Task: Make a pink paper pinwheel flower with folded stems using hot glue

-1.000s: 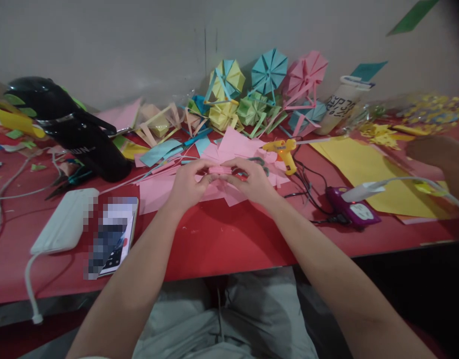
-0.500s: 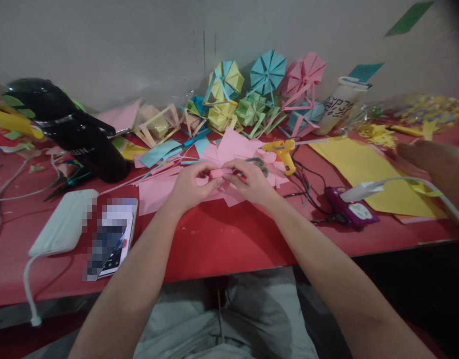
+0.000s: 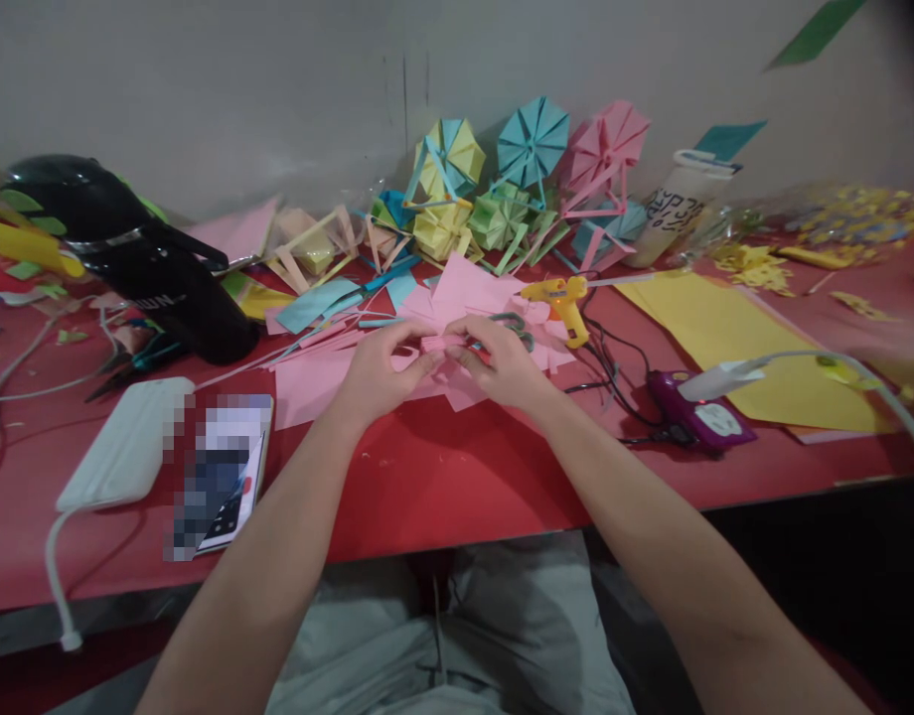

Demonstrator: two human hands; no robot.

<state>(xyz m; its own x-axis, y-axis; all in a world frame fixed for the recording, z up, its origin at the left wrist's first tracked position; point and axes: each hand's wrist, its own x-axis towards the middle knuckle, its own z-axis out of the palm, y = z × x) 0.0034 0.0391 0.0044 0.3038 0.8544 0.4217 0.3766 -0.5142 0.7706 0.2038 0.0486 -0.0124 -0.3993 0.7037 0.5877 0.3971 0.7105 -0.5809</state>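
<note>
Both hands meet over a pile of pink paper sheets (image 3: 315, 382) on the red table (image 3: 442, 477). My left hand (image 3: 379, 372) and my right hand (image 3: 502, 362) pinch the two ends of a small folded pink paper strip (image 3: 434, 343), fingers closed on it. Grey-handled scissors (image 3: 513, 323) lie just behind my right hand. A yellow glue gun (image 3: 561, 303) rests to the right of them.
Folded paper pinwheels (image 3: 532, 144) in blue, pink, yellow and green stand along the wall. A phone (image 3: 223, 472), a white power bank (image 3: 118, 442) and a black helmet (image 3: 121, 253) lie left. Right are yellow sheets (image 3: 732, 338), a purple socket with a white plug (image 3: 699, 412) and a white bottle (image 3: 670, 214).
My hands stay on the pink strip, their fingers shifting slightly. Another person's hand at the right edge has withdrawn out of view.
</note>
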